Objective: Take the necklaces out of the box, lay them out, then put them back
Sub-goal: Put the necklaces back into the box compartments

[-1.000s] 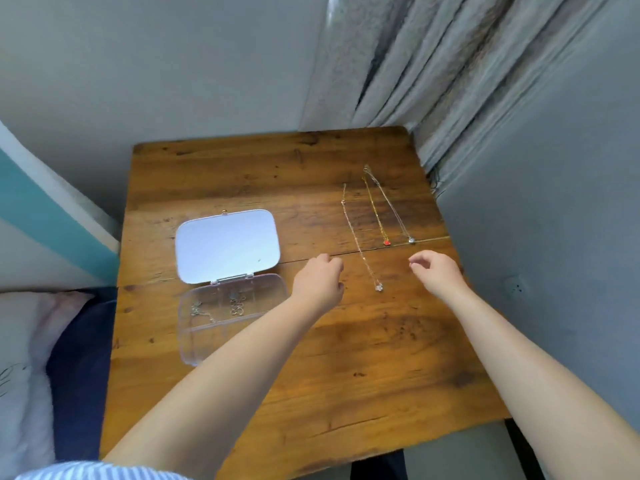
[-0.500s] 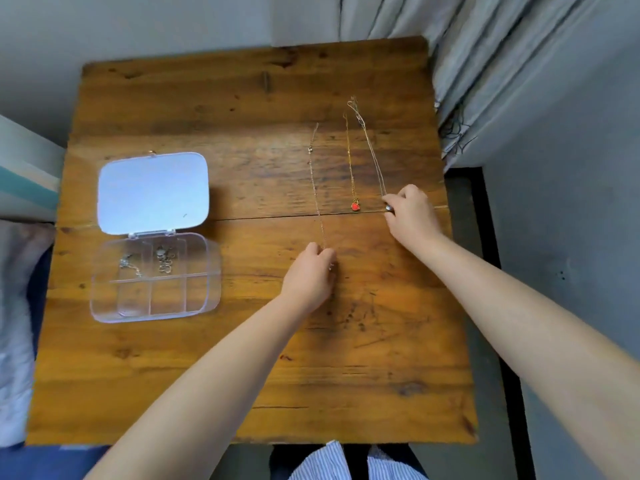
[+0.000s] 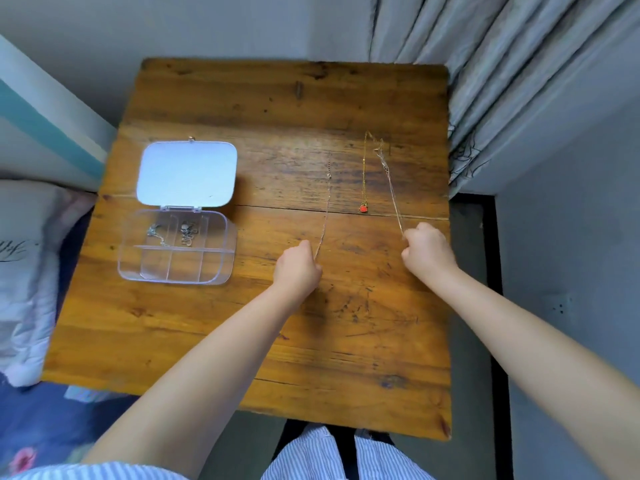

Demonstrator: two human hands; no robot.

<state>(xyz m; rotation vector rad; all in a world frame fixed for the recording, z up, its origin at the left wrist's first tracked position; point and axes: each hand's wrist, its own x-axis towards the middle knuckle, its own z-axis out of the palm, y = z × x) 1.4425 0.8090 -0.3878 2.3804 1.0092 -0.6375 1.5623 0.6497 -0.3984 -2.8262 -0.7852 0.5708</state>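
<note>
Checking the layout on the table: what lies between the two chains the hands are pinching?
In the head view, the gold necklace with the red pendant lies between the left chain and the right chain, on bare wood.

I see a table [image 3: 242, 323] of worn, scratched wood with a warm sheen. The box [image 3: 176, 247] is clear glossy plastic. The necklaces are fine metal chain: silver [image 3: 327, 202], gold [image 3: 364, 168]. The curtain [image 3: 485, 64] looks like matt cloth.

Wooden table [image 3: 242, 341] (box [image 3: 176, 245], necklaces [image 3: 363, 181])
</note>
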